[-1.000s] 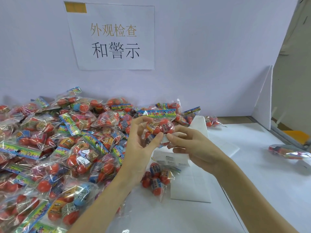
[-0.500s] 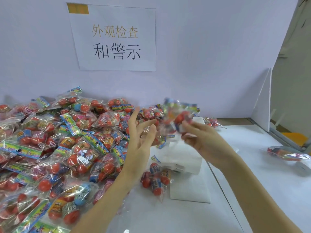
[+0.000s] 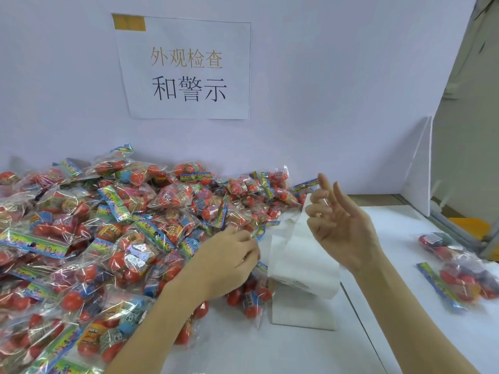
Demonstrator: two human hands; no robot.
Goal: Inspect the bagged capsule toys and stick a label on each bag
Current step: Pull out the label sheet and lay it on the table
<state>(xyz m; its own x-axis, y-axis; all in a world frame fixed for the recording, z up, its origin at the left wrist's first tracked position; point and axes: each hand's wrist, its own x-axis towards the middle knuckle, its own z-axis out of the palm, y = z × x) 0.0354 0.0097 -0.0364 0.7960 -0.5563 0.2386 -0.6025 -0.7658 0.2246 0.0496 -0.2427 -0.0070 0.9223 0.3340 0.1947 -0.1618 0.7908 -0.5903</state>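
White table [image 3: 283, 349] surface, backed by a pale lilac wall [image 3: 324, 90] carrying a paper sign [image 3: 186, 68] with printed characters and a yellow tape tab at its top corner. A white partition panel [image 3: 418, 168] stands at the right rear of the table; beyond it, an orange object, cut off by the frame edge and not identifiable. Heap of bagged capsule toys [image 3: 108, 225] covers the left half of the table, red capsules in clear crinkled film with striped headers; heap runs out of frame at left and bottom. Label roll [image 3: 302, 263], white, lies between the hands, its printed side mostly hidden. Left hand [image 3: 229, 255] rests knuckles-up at the heap's right edge, fingers curled down onto a bag; the fingertips are hidden, so whether the grip has closed on that bag cannot be told. Right hand [image 3: 340, 225] is raised above the roll, palm toward the left, fingers loosely spread, grip open and holding nothing. Two finished bags [image 3: 459, 276] lie well apart on the right, blurred, beside the right forearm.
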